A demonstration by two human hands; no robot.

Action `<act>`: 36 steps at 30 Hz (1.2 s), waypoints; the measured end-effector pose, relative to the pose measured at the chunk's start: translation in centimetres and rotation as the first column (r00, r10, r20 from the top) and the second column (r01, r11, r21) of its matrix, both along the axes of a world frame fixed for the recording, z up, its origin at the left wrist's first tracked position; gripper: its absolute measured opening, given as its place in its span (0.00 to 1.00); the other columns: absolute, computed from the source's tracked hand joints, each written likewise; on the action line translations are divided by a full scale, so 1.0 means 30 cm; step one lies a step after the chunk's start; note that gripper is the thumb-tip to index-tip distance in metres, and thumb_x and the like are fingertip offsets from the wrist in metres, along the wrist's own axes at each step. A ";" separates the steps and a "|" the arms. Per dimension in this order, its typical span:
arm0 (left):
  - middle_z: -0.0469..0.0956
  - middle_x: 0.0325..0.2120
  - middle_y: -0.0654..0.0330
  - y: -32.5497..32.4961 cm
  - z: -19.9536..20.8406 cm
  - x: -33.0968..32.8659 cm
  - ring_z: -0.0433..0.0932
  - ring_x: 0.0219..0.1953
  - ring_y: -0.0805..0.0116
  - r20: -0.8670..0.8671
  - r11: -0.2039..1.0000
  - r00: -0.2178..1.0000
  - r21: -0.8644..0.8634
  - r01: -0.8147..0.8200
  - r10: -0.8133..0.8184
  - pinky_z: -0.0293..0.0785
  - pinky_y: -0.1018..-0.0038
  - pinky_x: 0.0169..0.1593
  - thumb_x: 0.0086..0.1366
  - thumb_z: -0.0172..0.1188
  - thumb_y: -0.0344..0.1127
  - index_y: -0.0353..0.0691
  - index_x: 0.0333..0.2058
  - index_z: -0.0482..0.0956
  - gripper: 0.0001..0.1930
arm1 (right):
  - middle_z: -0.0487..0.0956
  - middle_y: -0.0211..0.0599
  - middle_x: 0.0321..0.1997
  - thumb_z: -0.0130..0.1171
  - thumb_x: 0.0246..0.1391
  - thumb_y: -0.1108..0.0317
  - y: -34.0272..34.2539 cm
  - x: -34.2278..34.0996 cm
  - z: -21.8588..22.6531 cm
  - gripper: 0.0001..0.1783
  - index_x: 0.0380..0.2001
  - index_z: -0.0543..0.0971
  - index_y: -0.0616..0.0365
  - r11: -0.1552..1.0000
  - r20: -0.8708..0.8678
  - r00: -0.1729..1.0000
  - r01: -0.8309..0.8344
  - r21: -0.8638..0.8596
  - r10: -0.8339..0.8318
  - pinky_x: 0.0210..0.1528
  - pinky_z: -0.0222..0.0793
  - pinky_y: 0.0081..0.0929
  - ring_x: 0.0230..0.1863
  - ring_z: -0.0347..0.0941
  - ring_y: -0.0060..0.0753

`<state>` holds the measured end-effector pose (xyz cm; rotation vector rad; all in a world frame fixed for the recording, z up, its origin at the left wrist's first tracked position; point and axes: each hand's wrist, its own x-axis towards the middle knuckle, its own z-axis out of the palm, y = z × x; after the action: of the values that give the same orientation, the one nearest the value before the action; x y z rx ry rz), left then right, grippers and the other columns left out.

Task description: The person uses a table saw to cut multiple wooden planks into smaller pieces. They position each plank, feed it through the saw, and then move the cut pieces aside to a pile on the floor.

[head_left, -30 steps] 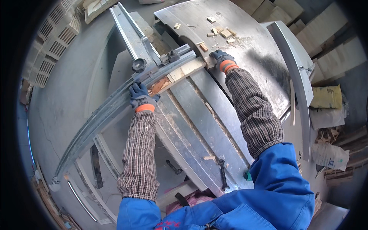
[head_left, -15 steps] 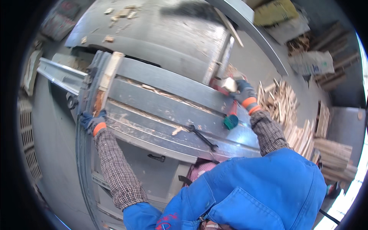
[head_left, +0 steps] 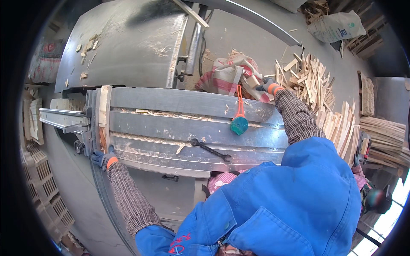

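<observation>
My left hand (head_left: 102,158), in a dark glove with an orange cuff, is closed around the near end of the grey metal fence (head_left: 90,123) across the slotted machine table (head_left: 171,100). Against that fence lies a pale wooden strip (head_left: 103,106), its near end brown and rough. Out past the table's far right edge, my right hand (head_left: 269,86), gloved alike, has its fingers at a short pale wood block (head_left: 252,81) over a white and red woven sack (head_left: 226,77). The fingers seem closed on the block's end, though the grip is partly hidden.
An orange-handled tool with a round green head (head_left: 239,124) and a dark open-end wrench (head_left: 211,150) lie on the table. Wood sticks (head_left: 311,81) are heaped on the floor at right. A metal plate (head_left: 124,51) with offcuts stands beyond. Another person (head_left: 363,181) is at the right edge.
The view has shifted and turned, and the sack now shows more plainly. My right hand stays beside the wood block; my left hand remains at the fence's near end.
</observation>
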<state>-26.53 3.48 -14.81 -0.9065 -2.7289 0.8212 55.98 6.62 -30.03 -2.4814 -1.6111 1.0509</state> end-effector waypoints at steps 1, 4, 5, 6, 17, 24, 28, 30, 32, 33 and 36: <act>0.48 0.69 0.52 0.035 0.060 0.092 0.46 0.71 0.53 0.031 0.999 0.999 -0.031 -0.020 0.021 0.54 0.60 0.68 0.52 0.55 0.74 0.51 0.69 0.46 0.54 | 0.82 0.43 0.45 0.71 0.41 0.53 -0.017 -0.024 0.023 0.35 0.50 0.77 0.62 1.000 -0.008 1.000 0.006 -0.013 -0.006 0.52 0.70 0.31 0.46 0.78 0.38; 0.49 0.69 0.55 0.023 0.127 0.124 0.48 0.70 0.53 0.053 0.998 0.999 -0.062 0.000 0.003 0.59 0.60 0.66 0.53 0.55 0.74 0.58 0.69 0.47 0.51 | 0.80 0.43 0.50 0.65 0.49 0.56 -0.056 -0.093 0.158 0.29 0.53 0.76 0.60 0.995 -0.126 0.992 0.022 0.092 -0.011 0.54 0.69 0.30 0.50 0.77 0.38; 0.49 0.69 0.55 0.009 0.118 0.105 0.50 0.70 0.52 0.032 0.998 0.999 -0.051 0.035 -0.033 0.61 0.59 0.65 0.53 0.57 0.72 0.58 0.68 0.48 0.49 | 0.80 0.43 0.50 0.65 0.50 0.56 -0.078 -0.121 0.249 0.29 0.53 0.76 0.59 0.992 -0.112 0.994 0.004 0.123 0.010 0.55 0.69 0.30 0.51 0.77 0.38; 0.51 0.68 0.54 0.016 0.134 0.126 0.52 0.69 0.53 0.038 0.997 0.998 -0.049 0.054 -0.052 0.62 0.59 0.65 0.53 0.58 0.71 0.57 0.67 0.51 0.49 | 0.80 0.43 0.51 0.64 0.51 0.57 -0.117 -0.131 0.321 0.28 0.53 0.76 0.59 0.988 -0.090 0.996 -0.006 0.152 0.020 0.55 0.69 0.30 0.51 0.76 0.39; 0.78 0.47 0.50 0.046 0.079 -0.045 0.77 0.50 0.51 0.270 0.922 0.885 0.025 0.387 -0.379 0.75 0.60 0.50 0.51 0.67 0.54 0.42 0.50 0.77 0.31 | 0.80 0.43 0.51 0.63 0.50 0.72 -0.562 0.037 0.461 0.23 0.52 0.76 0.63 0.842 -0.293 0.904 0.405 0.357 -0.311 0.57 0.69 0.29 0.52 0.76 0.34; 0.72 0.56 0.54 0.059 0.102 0.036 0.72 0.58 0.58 0.219 0.980 0.968 -0.121 0.155 -0.126 0.71 0.60 0.55 0.51 0.67 0.60 0.44 0.58 0.69 0.40 | 0.80 0.41 0.49 0.64 0.51 0.72 -0.609 -0.043 0.481 0.22 0.51 0.76 0.63 0.806 -0.411 0.886 0.399 0.436 -0.216 0.55 0.70 0.27 0.50 0.76 0.34; 0.71 0.54 0.53 0.114 0.101 0.182 0.70 0.56 0.60 0.270 0.968 0.932 0.008 0.249 -0.242 0.70 0.65 0.54 0.53 0.66 0.60 0.41 0.54 0.71 0.37 | 0.80 0.42 0.50 0.64 0.52 0.71 -0.722 -0.011 0.508 0.22 0.52 0.76 0.63 0.739 -0.438 0.869 0.450 0.502 -0.231 0.55 0.71 0.28 0.49 0.76 0.36; 0.72 0.50 0.53 0.094 -0.013 0.136 0.71 0.52 0.61 0.432 0.918 0.811 0.177 0.354 -0.395 0.71 0.66 0.51 0.54 0.65 0.59 0.39 0.52 0.72 0.34 | 0.80 0.44 0.50 0.63 0.53 0.67 -0.756 -0.028 0.601 0.23 0.52 0.75 0.62 0.829 -0.167 0.956 0.294 0.475 -0.243 0.54 0.71 0.32 0.49 0.77 0.37; 0.74 0.46 0.54 0.079 -0.149 0.102 0.72 0.48 0.62 0.681 0.844 0.502 0.470 0.259 -0.533 0.71 0.67 0.48 0.56 0.63 0.59 0.38 0.49 0.73 0.32 | 0.80 0.46 0.49 0.61 0.56 0.60 -0.766 -0.063 0.692 0.23 0.52 0.76 0.61 0.840 -0.131 0.963 0.269 0.471 -0.235 0.56 0.70 0.34 0.52 0.76 0.40; 0.74 0.44 0.54 0.046 -0.206 0.067 0.72 0.46 0.63 0.796 0.823 0.246 0.568 0.011 -0.552 0.72 0.68 0.46 0.57 0.63 0.59 0.37 0.48 0.74 0.31 | 0.80 0.46 0.48 0.61 0.55 0.60 -0.751 -0.120 0.715 0.22 0.50 0.77 0.60 0.778 -0.228 0.928 0.372 0.506 -0.295 0.55 0.70 0.35 0.52 0.76 0.41; 0.77 0.39 0.55 0.070 -0.319 0.133 0.74 0.40 0.65 0.780 0.790 -0.319 0.335 -0.513 -0.538 0.73 0.70 0.41 0.60 0.60 0.59 0.35 0.43 0.76 0.29 | 0.79 0.43 0.51 0.62 0.55 0.58 -0.772 -0.294 0.891 0.19 0.47 0.79 0.57 0.758 -0.270 0.939 0.332 0.562 -0.211 0.56 0.69 0.36 0.51 0.76 0.40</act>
<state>-22.55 5.57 -24.37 -1.9761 -3.2581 -2.2606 47.17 -16.54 -3.30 -2.0211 -1.2162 0.5837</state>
